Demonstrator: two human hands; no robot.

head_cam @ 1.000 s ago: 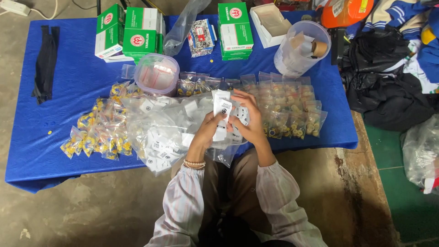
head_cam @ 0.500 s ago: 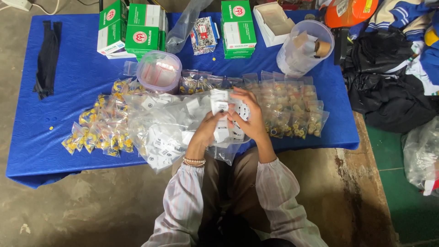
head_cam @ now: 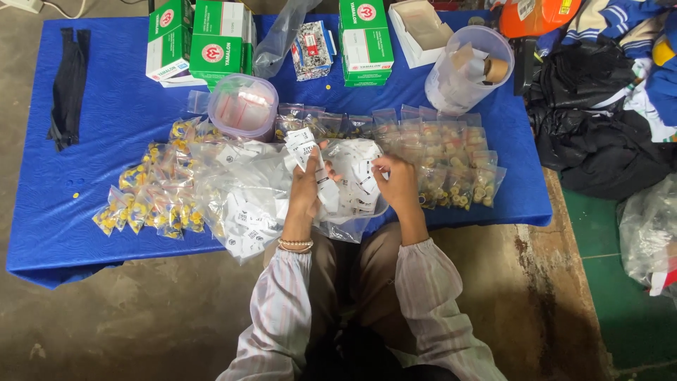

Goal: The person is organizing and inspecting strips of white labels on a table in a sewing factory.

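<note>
Sorting appears to be the step in hand: the left hand (head_cam: 305,185) grips a fanned stack of small white paper labels (head_cam: 303,144), while the right hand (head_cam: 398,185) pinches more white slips from the clear plastic bag (head_cam: 352,187) between the hands. Next move likely calls for separating a single slip cleanly. Beyond both hands lie clear packets of yellow parts (head_cam: 451,169) on the blue table cover (head_cam: 99,113); label print is unreadable, fingertips partly hidden.

Low blue-covered table (head_cam: 84,212), stained concrete floor (head_cam: 127,324), perhaps green flooring (head_cam: 620,310) at right
</note>
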